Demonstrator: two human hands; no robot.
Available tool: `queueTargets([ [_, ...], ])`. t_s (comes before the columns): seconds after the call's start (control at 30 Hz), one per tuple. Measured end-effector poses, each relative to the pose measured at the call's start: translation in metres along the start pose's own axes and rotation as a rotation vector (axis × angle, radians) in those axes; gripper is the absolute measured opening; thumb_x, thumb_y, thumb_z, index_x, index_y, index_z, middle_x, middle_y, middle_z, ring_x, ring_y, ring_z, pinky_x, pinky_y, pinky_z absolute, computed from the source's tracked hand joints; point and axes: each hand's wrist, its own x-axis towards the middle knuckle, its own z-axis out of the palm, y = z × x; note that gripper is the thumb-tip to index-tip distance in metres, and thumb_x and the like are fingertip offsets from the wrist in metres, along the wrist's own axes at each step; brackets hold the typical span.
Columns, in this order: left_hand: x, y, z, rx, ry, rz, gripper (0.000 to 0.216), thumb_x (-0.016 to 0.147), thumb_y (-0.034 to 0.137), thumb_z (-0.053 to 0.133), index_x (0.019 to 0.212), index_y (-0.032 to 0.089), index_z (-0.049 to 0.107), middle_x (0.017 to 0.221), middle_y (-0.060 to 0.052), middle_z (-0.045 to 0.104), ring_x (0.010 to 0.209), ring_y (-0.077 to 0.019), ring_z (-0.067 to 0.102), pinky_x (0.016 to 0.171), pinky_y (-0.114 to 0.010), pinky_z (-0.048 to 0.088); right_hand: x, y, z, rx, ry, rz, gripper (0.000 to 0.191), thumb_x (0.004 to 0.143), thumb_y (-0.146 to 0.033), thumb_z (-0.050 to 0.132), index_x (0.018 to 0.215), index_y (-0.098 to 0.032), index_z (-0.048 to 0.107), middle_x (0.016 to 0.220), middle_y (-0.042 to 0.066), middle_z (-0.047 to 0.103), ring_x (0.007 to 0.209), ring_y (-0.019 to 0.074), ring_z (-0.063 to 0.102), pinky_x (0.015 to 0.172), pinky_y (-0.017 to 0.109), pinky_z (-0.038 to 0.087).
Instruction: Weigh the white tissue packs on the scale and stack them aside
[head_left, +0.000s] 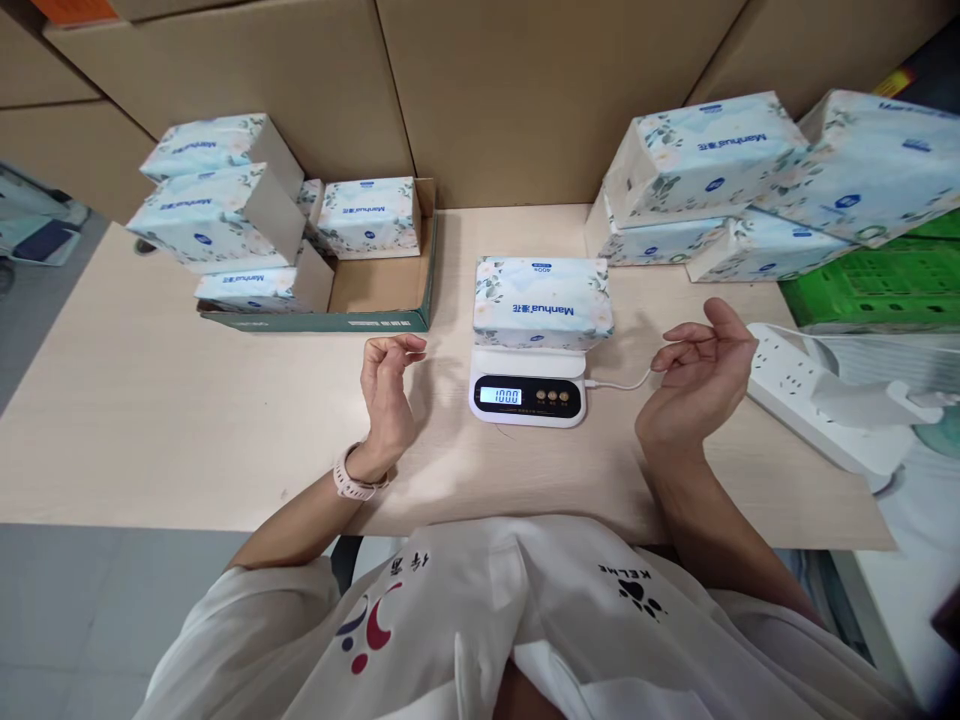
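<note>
A floral tissue pack [541,300] lies on a small white digital scale [528,392] in the middle of the beige table [180,420]; the display reads 1000. My left hand [388,395], with a pink watch at the wrist, hovers left of the scale, fingers loosely curled and apart, holding nothing. To the right of the scale is my right hand [701,375], palm up with fingers loosely curled, also empty. Neither hand touches the pack or the scale.
A shallow cardboard tray [390,300] at back left holds several tissue packs [217,215]. More packs [712,160] are stacked at back right. A white power strip [817,400] and a green crate [885,280] lie at the right. Big cartons [525,90] line the back.
</note>
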Motion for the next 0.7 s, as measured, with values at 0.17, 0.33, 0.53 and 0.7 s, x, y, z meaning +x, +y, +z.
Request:
queueTargets([
  [0.17,0.0003,0.0007,0.0003,0.004,0.004,-0.019,0.024,0.094,0.040,0.066,0.083,0.024,0.052,0.094,-0.005,0.070,0.093,-0.0177,0.066,0.090,-0.033,0.054,-0.0007,0.0009,-0.0007,0.027,-0.007,0.002,0.052,0.089,-0.062,0.046,0.112,-0.020,0.067,0.078,-0.002,0.058,0.056,0.0094,0.040,0.059,0.029,0.031],
  [0.33,0.0003,0.0004,-0.0001,-0.009,0.000,-0.014,0.023,0.094,0.040,0.066,0.083,0.024,0.054,0.094,-0.004,0.070,0.091,-0.0175,0.066,0.089,-0.033,0.054,-0.0012,0.0025,-0.0007,0.068,-0.011,0.001,0.051,0.089,-0.060,0.049,0.112,-0.019,0.068,0.077,-0.002,0.060,0.056,0.0085,0.041,0.059,0.028,0.031],
  [0.53,0.0012,-0.0010,-0.0006,-0.020,-0.004,-0.011,0.027,0.094,0.043,0.068,0.083,0.023,0.054,0.093,-0.005,0.071,0.090,-0.0172,0.066,0.088,-0.033,0.054,-0.0022,0.0024,0.0000,0.082,-0.009,0.001,0.050,0.089,-0.059,0.050,0.110,-0.017,0.069,0.076,-0.001,0.060,0.057,0.0090,0.042,0.059,0.028,0.031],
  [0.7,0.0015,-0.0014,-0.0009,-0.049,-0.005,-0.007,0.024,0.094,0.040,0.069,0.082,0.023,0.057,0.092,-0.004,0.072,0.089,-0.0165,0.066,0.087,-0.032,0.053,-0.0018,0.0026,-0.0020,0.115,-0.032,0.015,0.051,0.089,-0.059,0.053,0.110,-0.016,0.070,0.075,-0.002,0.061,0.054,0.0078,0.042,0.059,0.027,0.030],
])
